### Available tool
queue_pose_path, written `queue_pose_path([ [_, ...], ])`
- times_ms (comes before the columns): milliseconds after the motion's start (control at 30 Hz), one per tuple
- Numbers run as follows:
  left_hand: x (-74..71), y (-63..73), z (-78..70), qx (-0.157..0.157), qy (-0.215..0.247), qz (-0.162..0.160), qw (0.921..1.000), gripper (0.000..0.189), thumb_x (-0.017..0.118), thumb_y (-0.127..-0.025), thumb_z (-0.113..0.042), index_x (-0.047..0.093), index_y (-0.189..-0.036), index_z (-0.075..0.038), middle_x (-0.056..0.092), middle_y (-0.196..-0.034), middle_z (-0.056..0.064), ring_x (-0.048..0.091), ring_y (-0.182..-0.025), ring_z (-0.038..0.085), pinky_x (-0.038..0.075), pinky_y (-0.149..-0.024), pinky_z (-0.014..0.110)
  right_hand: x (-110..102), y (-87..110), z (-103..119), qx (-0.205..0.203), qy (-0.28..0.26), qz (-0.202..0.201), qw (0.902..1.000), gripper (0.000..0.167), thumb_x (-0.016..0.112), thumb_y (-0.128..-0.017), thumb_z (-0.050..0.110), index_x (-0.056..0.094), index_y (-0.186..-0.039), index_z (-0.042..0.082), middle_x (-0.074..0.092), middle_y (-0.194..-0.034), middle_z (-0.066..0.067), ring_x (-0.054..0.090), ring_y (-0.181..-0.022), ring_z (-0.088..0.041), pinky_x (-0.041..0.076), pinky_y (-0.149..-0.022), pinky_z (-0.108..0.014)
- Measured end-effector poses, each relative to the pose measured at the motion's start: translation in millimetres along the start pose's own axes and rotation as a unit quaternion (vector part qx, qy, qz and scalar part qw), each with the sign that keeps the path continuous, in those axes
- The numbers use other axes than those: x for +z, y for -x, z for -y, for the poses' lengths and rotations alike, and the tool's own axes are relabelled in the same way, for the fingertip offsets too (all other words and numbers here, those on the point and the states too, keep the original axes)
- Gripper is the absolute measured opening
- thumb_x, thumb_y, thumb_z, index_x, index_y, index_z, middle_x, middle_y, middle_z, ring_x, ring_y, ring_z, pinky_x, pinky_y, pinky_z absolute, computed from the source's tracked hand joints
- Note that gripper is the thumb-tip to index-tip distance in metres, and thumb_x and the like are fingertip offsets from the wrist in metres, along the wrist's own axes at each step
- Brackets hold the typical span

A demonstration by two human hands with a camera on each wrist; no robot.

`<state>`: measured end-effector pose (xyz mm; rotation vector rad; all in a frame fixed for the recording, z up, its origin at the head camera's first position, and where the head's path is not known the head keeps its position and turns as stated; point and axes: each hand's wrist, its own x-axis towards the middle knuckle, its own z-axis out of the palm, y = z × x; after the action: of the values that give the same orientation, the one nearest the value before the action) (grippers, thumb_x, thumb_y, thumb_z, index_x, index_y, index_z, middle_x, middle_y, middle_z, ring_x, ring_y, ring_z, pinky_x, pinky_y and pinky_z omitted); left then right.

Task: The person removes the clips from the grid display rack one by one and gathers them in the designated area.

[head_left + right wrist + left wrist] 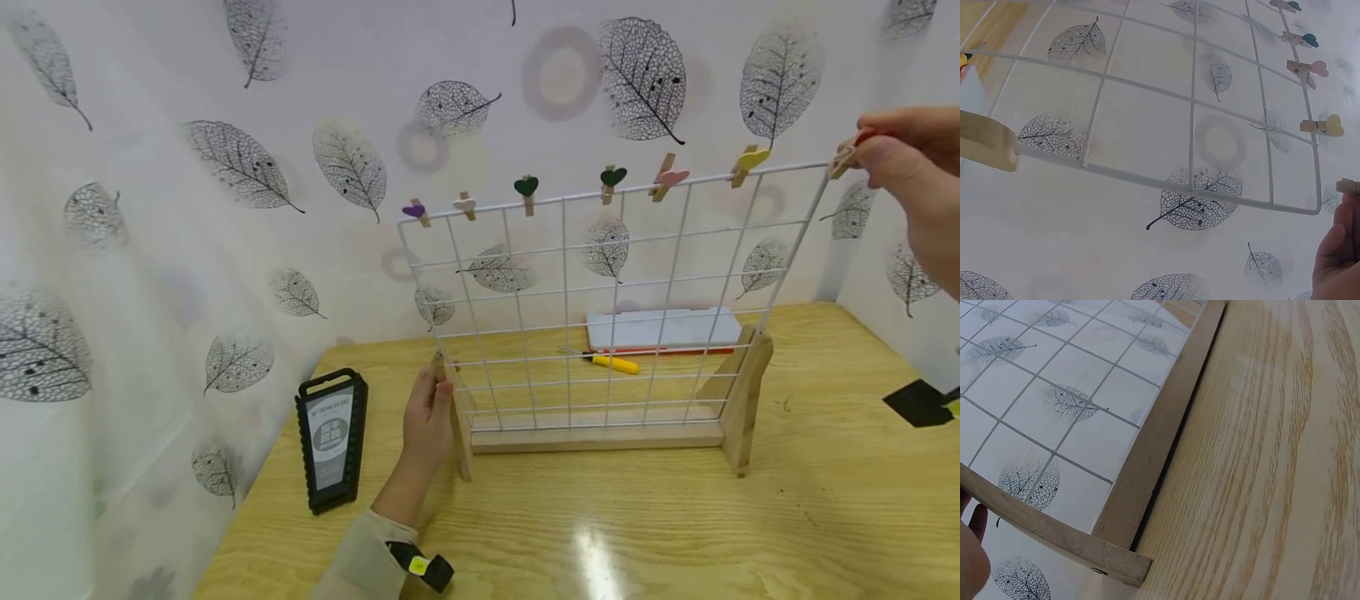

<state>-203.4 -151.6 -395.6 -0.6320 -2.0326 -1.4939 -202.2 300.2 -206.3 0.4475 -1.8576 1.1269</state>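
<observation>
A white wire grid (pixel 1147 179) stands upright in a wooden base (pixel 600 443). My left hand (pixel 429 421) grips the base's left post (pixel 462 450), thumb in front. At the grid's top right corner, my right hand (pixel 915 162) pinches a small wooden clothespin (pixel 843 162) with a red decoration mostly covered by the fingers. The right wrist view shows a gap between this clothespin (pixel 1347 186) and the corner. Along the top wire sit several heart clothespins: purple (pixel 415 211), white (pixel 467 205), two green (pixel 527 188), pink (pixel 670 177) and yellow (pixel 752 159).
Behind the grid lie a yellow-handled screwdriver (pixel 615 363) and a flat case (pixel 660 328) with a pale lid and red edge. A black holder with a printed label (pixel 331 442) lies on the wooden table (pixel 525 533) at left. Leaf-patterned covering (pixel 360 67) hangs behind.
</observation>
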Motion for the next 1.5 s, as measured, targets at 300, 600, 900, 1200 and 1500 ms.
queue_pose_path([
  [300, 1.2, 1.3, -0.2, 0.001, -0.002, 0.001, 1.0000, 0.027, 0.044, -0.107, -0.005, 0.059, -0.121, 0.014, 0.056, -0.115, 0.035, 0.048, -0.096, 0.009, 0.040, -0.085, 0.017, -9, 39.5, -6, 0.033, -0.036, 0.035, 0.9982, 0.024, 0.061, -0.099, -0.003, 0.073, -0.119, 0.004, 0.071, -0.094, 0.020, 0.057, -0.075, 0.002, 0.043, -0.075, -0.006],
  [600, 3.0, 1.3, 1.6, 0.012, -0.002, -0.006, 0.9999, 0.032, 0.043, -0.108, -0.012, 0.059, -0.118, 0.014, 0.057, -0.109, 0.032, 0.047, -0.088, 0.010, 0.039, -0.078, 0.018, -11, 99.8, -7, 0.174, -0.040, 0.152, 0.9722, 0.035, 0.061, -0.096, -0.010, 0.075, -0.111, 0.018, 0.072, -0.094, 0.018, 0.062, -0.082, 0.002, 0.043, -0.070, -0.008],
  [900, 2.6, 0.0, 2.6, 0.010, -0.011, -0.003, 0.9999, 0.040, 0.041, -0.108, -0.024, 0.060, -0.118, 0.010, 0.052, -0.095, 0.026, 0.037, -0.076, 0.008, 0.033, -0.067, 0.023, -9, 170.5, -31, 0.291, 0.001, 0.294, 0.9104, 0.020, 0.064, -0.100, 0.006, 0.073, -0.118, 0.008, 0.074, -0.097, 0.012, 0.063, -0.081, -0.009, 0.050, -0.066, -0.019],
  [1200, 3.7, -0.8, 1.8, 0.018, -0.004, -0.002, 0.9998, 0.045, 0.041, -0.108, -0.027, 0.059, -0.118, 0.013, 0.057, -0.116, 0.035, 0.045, -0.091, 0.008, 0.038, -0.081, 0.018, 10, 211.8, -51, 0.291, -0.038, 0.398, 0.8690, 0.021, 0.060, -0.103, 0.009, 0.069, -0.118, -0.003, 0.075, -0.096, 0.003, 0.067, -0.084, -0.011, 0.053, -0.066, -0.028],
  [1500, 4.5, 0.7, 1.1, -0.004, -0.006, -0.004, 1.0000, 0.041, 0.041, -0.108, -0.021, 0.057, -0.121, 0.014, 0.057, -0.119, 0.033, 0.046, -0.090, 0.008, 0.038, -0.080, 0.019, 20, 226.6, -62, 0.233, 0.003, 0.479, 0.8464, 0.013, 0.067, -0.098, 0.011, 0.072, -0.107, 0.003, 0.074, -0.097, 0.001, 0.064, -0.083, 0.001, 0.053, -0.065, -0.025],
])
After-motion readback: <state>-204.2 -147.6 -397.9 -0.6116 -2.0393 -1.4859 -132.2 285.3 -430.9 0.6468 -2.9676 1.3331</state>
